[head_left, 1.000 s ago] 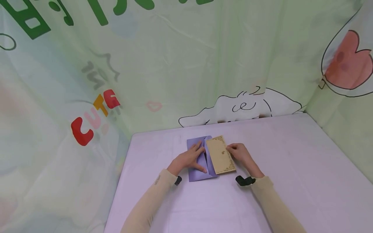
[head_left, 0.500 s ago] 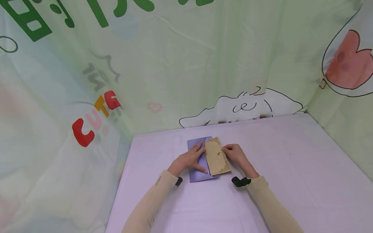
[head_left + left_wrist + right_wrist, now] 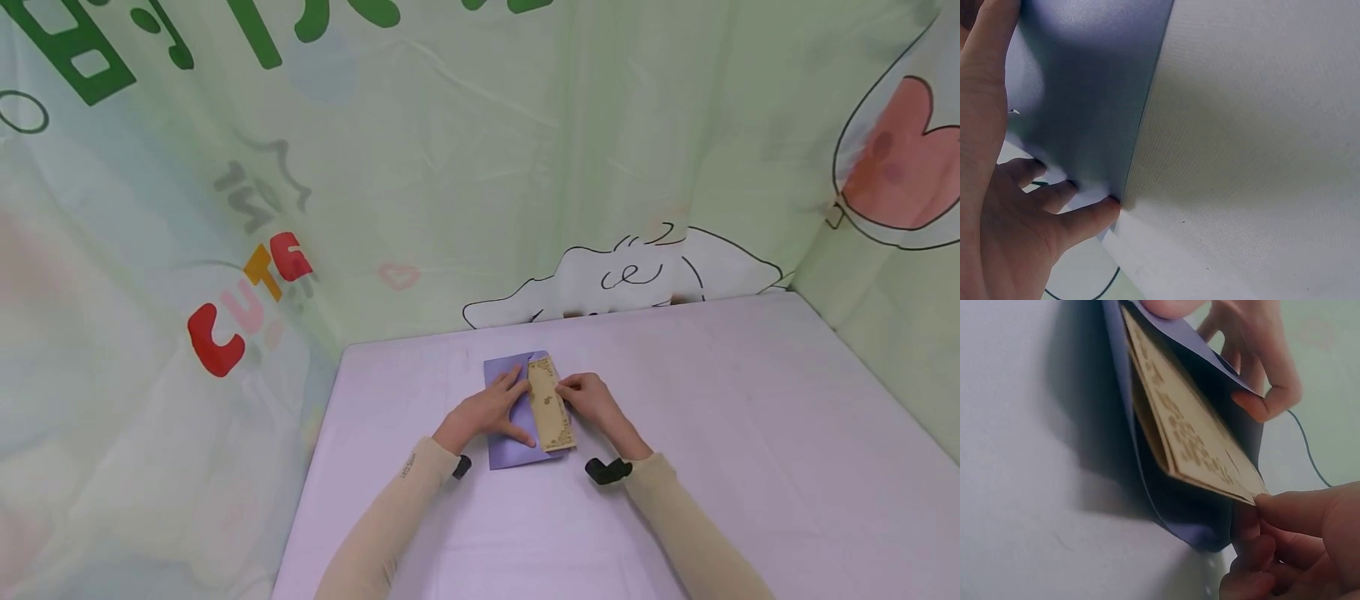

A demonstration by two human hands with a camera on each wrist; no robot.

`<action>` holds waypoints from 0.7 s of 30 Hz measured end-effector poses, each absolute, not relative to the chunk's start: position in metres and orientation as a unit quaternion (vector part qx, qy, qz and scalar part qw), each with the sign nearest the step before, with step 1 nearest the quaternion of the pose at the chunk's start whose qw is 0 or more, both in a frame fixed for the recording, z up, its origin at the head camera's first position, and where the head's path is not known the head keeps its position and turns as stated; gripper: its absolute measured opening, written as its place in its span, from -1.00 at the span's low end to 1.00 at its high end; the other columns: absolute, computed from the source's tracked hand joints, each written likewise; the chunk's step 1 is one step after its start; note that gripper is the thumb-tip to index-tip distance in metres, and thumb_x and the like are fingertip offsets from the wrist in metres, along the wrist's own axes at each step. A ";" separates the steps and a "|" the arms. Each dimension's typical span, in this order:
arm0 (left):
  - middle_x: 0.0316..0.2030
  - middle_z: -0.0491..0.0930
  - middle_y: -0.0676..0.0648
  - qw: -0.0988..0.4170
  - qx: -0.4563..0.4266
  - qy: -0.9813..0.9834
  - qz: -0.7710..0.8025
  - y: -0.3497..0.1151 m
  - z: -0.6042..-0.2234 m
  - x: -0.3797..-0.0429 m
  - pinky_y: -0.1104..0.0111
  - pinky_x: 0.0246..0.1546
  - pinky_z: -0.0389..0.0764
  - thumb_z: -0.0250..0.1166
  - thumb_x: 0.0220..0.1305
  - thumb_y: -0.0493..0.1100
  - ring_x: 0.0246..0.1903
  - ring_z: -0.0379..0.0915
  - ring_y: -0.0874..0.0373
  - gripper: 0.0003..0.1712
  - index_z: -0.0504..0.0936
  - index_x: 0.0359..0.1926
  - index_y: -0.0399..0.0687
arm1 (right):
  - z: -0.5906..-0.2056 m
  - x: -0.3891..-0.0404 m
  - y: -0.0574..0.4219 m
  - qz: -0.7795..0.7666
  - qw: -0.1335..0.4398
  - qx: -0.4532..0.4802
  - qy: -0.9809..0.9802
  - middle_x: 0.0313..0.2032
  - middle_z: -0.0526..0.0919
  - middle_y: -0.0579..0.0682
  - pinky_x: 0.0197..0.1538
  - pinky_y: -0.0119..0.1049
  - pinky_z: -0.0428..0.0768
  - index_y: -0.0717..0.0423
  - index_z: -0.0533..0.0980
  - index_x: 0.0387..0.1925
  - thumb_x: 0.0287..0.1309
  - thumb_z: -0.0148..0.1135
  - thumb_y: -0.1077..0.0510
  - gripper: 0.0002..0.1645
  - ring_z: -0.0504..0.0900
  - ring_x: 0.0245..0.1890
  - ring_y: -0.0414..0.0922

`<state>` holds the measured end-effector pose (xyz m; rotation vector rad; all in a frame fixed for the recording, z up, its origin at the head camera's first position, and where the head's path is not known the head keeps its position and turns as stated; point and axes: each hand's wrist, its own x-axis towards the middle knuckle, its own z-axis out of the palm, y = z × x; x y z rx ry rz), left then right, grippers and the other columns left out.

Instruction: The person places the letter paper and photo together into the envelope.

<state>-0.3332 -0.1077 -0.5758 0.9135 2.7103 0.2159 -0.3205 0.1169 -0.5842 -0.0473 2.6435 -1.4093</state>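
Note:
A purple envelope [image 3: 510,455] lies on the table, its mouth facing right. A tan folded card [image 3: 549,412] with a brown ornate print is partly inside it. My left hand [image 3: 483,412] rests on the envelope with fingers spread; in the left wrist view its fingertips reach the envelope's far edge. With thumb and fingers my right hand [image 3: 596,404] pinches the card's outer edge. The right wrist view shows the card [image 3: 1200,437] between the envelope's parted sides, while a left fingertip [image 3: 1250,405] touches the mouth's rim.
A pale lilac cloth covers the table [image 3: 675,517]. Behind it and at the sides hangs a green-white curtain [image 3: 480,167] with printed drawings and letters. A black strap device [image 3: 607,472] sits at the right wrist.
My right hand has moved left, sliding the card farther into the envelope, so a narrower strip of it shows. My left hand has stayed in place on the envelope.

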 end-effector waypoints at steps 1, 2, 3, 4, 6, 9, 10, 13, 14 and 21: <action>0.61 -0.17 -0.18 0.136 0.315 0.936 0.074 -0.108 -0.576 -0.333 0.02 0.37 0.38 0.41 -0.10 0.55 0.55 -0.06 -0.22 0.13 0.23 0.39 0.17 | -0.584 -0.321 0.116 -0.464 0.072 -0.020 0.883 -0.16 0.73 0.25 -0.17 -0.28 0.54 0.42 0.63 -0.06 0.37 0.16 0.19 -0.66 0.60 -0.22 -0.04; 0.61 -0.17 -0.18 0.135 0.315 0.936 0.074 -0.107 -0.576 -0.333 0.02 0.37 0.39 0.41 -0.11 0.55 0.55 -0.06 -0.23 0.13 0.23 0.39 0.17 | -0.584 -0.321 0.114 -0.459 0.072 -0.025 0.885 -0.16 0.73 0.25 -0.18 -0.28 0.54 0.42 0.63 -0.06 0.37 0.16 0.20 -0.67 0.60 -0.23 -0.05; 0.61 -0.17 -0.19 0.135 0.315 0.936 0.075 -0.107 -0.577 -0.333 0.02 0.37 0.39 0.41 -0.11 0.55 0.55 -0.05 -0.23 0.14 0.23 0.39 0.17 | -0.583 -0.321 0.113 -0.453 0.072 -0.031 0.888 -0.17 0.73 0.25 -0.20 -0.27 0.55 0.42 0.64 -0.08 0.37 0.15 0.20 -0.67 0.60 -0.25 -0.05; 0.61 -0.16 -0.19 0.134 0.315 0.937 0.074 -0.107 -0.577 -0.333 0.02 0.37 0.39 0.41 -0.11 0.55 0.55 -0.05 -0.23 0.14 0.23 0.39 0.17 | -0.584 -0.321 0.111 -0.449 0.073 -0.035 0.890 -0.19 0.73 0.23 -0.23 -0.30 0.53 0.42 0.64 -0.09 0.37 0.15 0.21 -0.68 0.59 -0.27 -0.07; 0.61 -0.18 -0.18 0.135 0.314 0.937 0.076 -0.107 -0.578 -0.333 0.02 0.37 0.38 0.41 -0.12 0.56 0.55 -0.06 -0.24 0.15 0.22 0.41 0.18 | -0.585 -0.322 0.108 -0.445 0.072 -0.039 0.892 -0.25 0.74 0.21 -0.29 -0.34 0.51 0.41 0.65 -0.12 0.36 0.16 0.22 -0.71 0.59 -0.32 -0.09; 0.62 -0.19 -0.18 0.138 0.314 0.936 0.078 -0.108 -0.577 -0.333 0.01 0.38 0.37 0.41 -0.11 0.55 0.55 -0.08 -0.24 0.17 0.20 0.44 0.19 | -0.587 -0.323 0.103 -0.442 0.072 -0.047 0.893 -0.29 0.74 0.20 -0.35 -0.37 0.48 0.41 0.66 -0.16 0.35 0.17 0.23 -0.72 0.57 -0.38 -0.12; 0.61 -0.19 -0.19 0.138 0.316 0.935 0.078 -0.108 -0.577 -0.333 0.02 0.39 0.36 0.41 -0.11 0.55 0.55 -0.08 -0.24 0.18 0.19 0.44 0.19 | -0.588 -0.324 0.102 -0.443 0.073 -0.046 0.893 -0.29 0.74 0.19 -0.35 -0.38 0.48 0.40 0.66 -0.16 0.34 0.18 0.23 -0.73 0.57 -0.38 -0.13; 0.61 -0.18 -0.20 0.141 0.318 0.934 0.081 -0.108 -0.576 -0.333 0.01 0.39 0.35 0.42 -0.09 0.54 0.55 -0.08 -0.25 0.20 0.17 0.47 0.19 | -0.588 -0.324 0.097 -0.440 0.073 -0.051 0.893 -0.27 0.74 0.21 -0.35 -0.38 0.49 0.40 0.67 -0.17 0.33 0.19 0.22 -0.73 0.58 -0.38 -0.12; 0.61 -0.17 -0.20 0.141 0.318 0.934 0.082 -0.108 -0.576 -0.332 0.00 0.39 0.35 0.42 -0.09 0.54 0.55 -0.08 -0.25 0.20 0.17 0.48 0.19 | -0.588 -0.323 0.096 -0.440 0.073 -0.052 0.893 -0.26 0.75 0.21 -0.35 -0.37 0.49 0.41 0.67 -0.17 0.33 0.19 0.23 -0.73 0.58 -0.37 -0.11; 0.62 -0.20 -0.18 0.143 0.313 0.936 0.076 -0.107 -0.574 -0.333 0.00 0.38 0.37 0.40 -0.09 0.55 0.56 -0.09 -0.24 0.20 0.15 0.49 0.23 | -0.582 -0.323 0.087 -0.431 0.072 -0.052 0.898 -0.23 0.76 0.21 -0.34 -0.37 0.49 0.38 0.68 -0.17 0.33 0.20 0.22 -0.74 0.60 -0.35 -0.11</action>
